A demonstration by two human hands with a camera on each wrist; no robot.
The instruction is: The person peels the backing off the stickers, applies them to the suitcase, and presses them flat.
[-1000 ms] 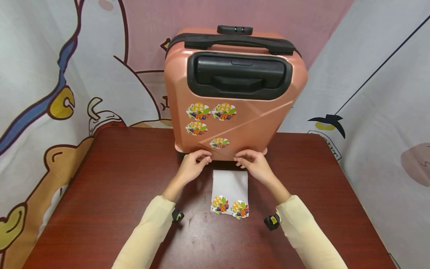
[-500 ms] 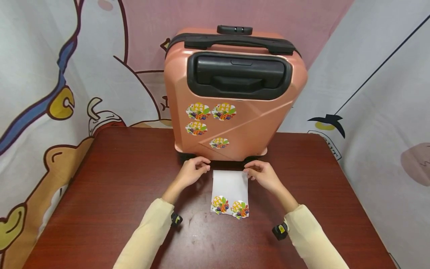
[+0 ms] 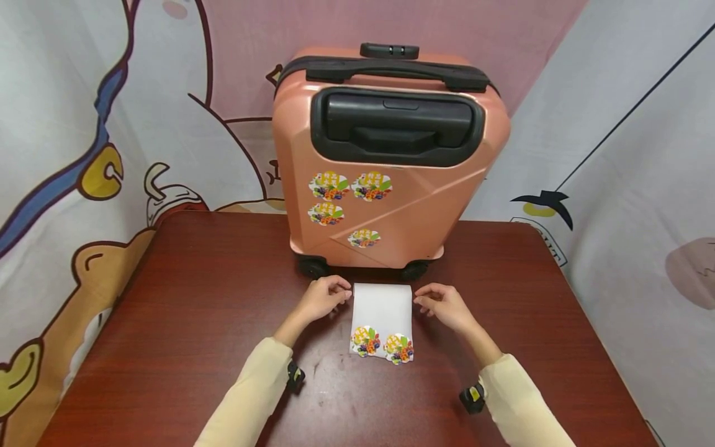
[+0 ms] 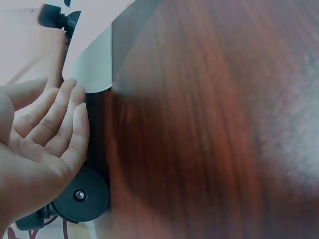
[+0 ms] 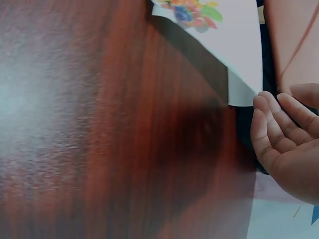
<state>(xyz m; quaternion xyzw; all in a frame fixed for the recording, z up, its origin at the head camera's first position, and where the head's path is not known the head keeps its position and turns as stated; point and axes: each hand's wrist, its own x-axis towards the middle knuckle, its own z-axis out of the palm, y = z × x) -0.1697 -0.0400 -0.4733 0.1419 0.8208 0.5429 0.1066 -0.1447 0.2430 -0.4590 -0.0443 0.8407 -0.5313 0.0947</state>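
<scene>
A white sticker sheet (image 3: pixel 382 307) with a curled far end lies on the table, two round fruit stickers (image 3: pixel 398 348) along its near edge. At its far left corner is my left hand (image 3: pixel 322 299), fingers loosely bent and holding nothing. My right hand (image 3: pixel 445 306) mirrors it at the far right corner, its fingers (image 5: pixel 279 122) also relaxed. In both wrist views the fingertips lie close to the curled paper; whether they touch it I cannot tell. Behind stands a pink suitcase (image 3: pixel 413 211), several fruit stickers on its face, one fruit sticker (image 3: pixel 364 238) low near the bottom.
The suitcase stands upright on black wheels (image 3: pixel 314 267) at the back of the brown wooden table (image 3: pixel 223 323). A recessed black handle (image 3: pixel 399 124) sits in its upper face. A cartoon-printed cloth (image 3: pixel 614 124) hangs behind and beside the table.
Both hands have come down and back from the suitcase's lower face to the sheet's far corners. My right hand has also moved right, away from the left one. Suitcase and sheet stay put.
</scene>
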